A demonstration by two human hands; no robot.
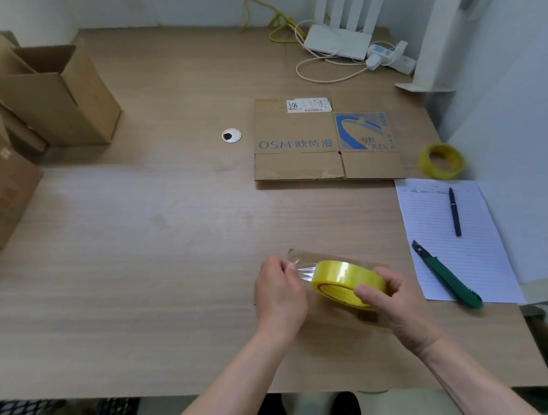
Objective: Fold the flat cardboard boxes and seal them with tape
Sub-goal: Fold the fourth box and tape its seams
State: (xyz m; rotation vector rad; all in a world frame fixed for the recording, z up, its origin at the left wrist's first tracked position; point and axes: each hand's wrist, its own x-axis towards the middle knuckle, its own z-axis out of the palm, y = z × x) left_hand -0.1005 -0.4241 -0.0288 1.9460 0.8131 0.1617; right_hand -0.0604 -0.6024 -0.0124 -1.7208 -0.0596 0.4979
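1. Hands worked a tape roll (349, 283) low on the wooden surface (139, 249), at about five o'clock in the head view.
2. The right hand (393, 302) held the yellow roll, its fingers curled over the rim and its thumb across the roll's face.
3. The left hand (280, 291) pinched the loose end of the clear tape strip (303, 270), which stretched from the roll toward nine o'clock.
4. A flat cardboard box (326, 142) with blue print lay unfolded at about one o'clock, well apart from both hands.
5. A second tape roll (441, 161) sat just beside that box's lower right corner, at about two o'clock.
6. A green utility knife (447, 276) and a dark pen (454, 212) rested on a lined paper sheet (474, 212) at three o'clock.
7. Several cardboard boxes (54, 93), at least one of them open at the top, stood at ten o'clock, along the left edge.
8. A white router (339, 40) with cables sat at twelve o'clock, by the wall.
9. Judging by the scene, the step in hand was pulling tape free, while the printed box had not yet been folded.
10. The next move would likely call for cutting the strip, perhaps with the knife nearby, or for bringing a box close enough to take it.
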